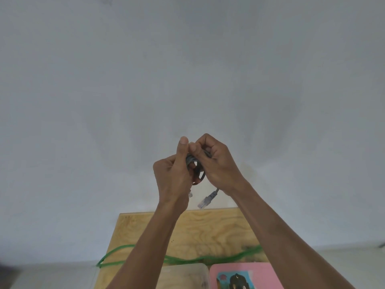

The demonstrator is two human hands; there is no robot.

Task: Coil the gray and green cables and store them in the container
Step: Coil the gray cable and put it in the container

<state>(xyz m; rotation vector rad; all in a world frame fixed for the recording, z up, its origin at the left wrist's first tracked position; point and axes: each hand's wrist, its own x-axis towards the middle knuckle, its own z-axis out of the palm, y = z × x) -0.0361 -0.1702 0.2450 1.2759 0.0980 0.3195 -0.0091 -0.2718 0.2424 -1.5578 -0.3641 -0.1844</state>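
Two cables to deal with, and I'm judging us roughly halfway through the first. I'm holding the gray cable [196, 165] up above the tabletop [210, 228], bunched into a small coil between both hands. My left hand [174, 174] is gripping one side of the coil, thumb sticking straight up, the other fingers [192, 173] curling around the loops. My right hand [216, 163] is pinching the top of the bundle, fingers folded in tight on it. One plug [205, 200] is dangling free under the coil, and a second clear plug end [190, 193] is peeking out just below my left wrist, so the coil isn't secured yet, by my reckoning.

The green cable [208, 258] is lying uncoiled across the tabletop's near part, one loop hanging off its left edge. That one looks untouched. The clear container [200, 272] is sitting at the near edge of the tabletop, and I'm seeing no cable in the part that shows. Just beside it, to the right, a pink lid or case [266, 274] with a printed picture is lying flat.

The tabletop is pale plywood with visible grain. Behind it, a plain gray-white wall [187, 69] is filling most of my view.
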